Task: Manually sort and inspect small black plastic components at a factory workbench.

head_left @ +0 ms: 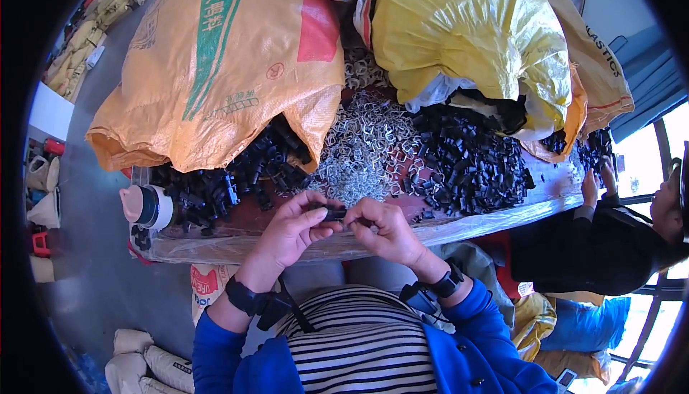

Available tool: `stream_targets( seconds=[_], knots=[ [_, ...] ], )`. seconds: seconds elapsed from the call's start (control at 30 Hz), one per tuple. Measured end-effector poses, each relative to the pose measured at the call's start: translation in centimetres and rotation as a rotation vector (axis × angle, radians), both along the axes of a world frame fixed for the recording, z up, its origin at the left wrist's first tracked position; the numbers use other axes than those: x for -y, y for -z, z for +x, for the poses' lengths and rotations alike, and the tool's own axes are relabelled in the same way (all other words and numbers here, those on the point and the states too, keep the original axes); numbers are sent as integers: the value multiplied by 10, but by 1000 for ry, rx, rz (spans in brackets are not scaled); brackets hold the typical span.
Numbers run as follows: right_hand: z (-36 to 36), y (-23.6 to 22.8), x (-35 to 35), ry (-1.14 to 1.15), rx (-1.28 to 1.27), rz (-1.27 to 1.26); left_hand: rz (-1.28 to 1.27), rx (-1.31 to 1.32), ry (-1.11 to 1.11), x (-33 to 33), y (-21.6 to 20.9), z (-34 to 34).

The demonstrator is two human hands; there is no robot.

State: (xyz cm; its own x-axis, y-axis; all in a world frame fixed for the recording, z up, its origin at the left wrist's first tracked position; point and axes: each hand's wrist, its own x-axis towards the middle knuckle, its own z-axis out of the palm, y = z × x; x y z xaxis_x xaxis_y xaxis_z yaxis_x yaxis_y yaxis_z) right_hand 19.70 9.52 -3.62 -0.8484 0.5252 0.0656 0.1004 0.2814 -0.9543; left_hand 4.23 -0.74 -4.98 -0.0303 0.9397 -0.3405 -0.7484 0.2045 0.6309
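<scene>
Just above the table's near edge, my left hand pinches a small black plastic part between thumb and fingers. Close on its right, my right hand is closed with its fingertips at that part's end; whether a second small piece sits in them is hidden. Beyond my hands lies a heap of small silvery metal clips. Black plastic pieces are piled to the right of the clips. More black parts, longer and tube-like, spill from an orange woven sack on the left.
A yellow woven sack stands at the far right of the table, which has a plastic-wrapped edge. A cup with a pink lid is at the left corner. A co-worker in dark clothes sits at the right. Filled sacks lie on the floor.
</scene>
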Motion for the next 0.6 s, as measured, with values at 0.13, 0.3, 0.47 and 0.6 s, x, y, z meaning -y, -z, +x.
stream_targets(
  seconds=[0.13, 0.3, 0.47, 0.6],
  knots=[
    [3, 4, 5, -129, -95, 49, -145, 136, -205, -2, 8, 7],
    [4, 4, 8, -89, -53, 9, -39, -86, -114, -10, 3, 19],
    [6, 8, 4, -42, -19, 88, -11, -318, -46, -12, 5, 20],
    [2, 4, 1, 15, -44, 84, -102, -174, 5, -9, 11, 26]
  ],
)
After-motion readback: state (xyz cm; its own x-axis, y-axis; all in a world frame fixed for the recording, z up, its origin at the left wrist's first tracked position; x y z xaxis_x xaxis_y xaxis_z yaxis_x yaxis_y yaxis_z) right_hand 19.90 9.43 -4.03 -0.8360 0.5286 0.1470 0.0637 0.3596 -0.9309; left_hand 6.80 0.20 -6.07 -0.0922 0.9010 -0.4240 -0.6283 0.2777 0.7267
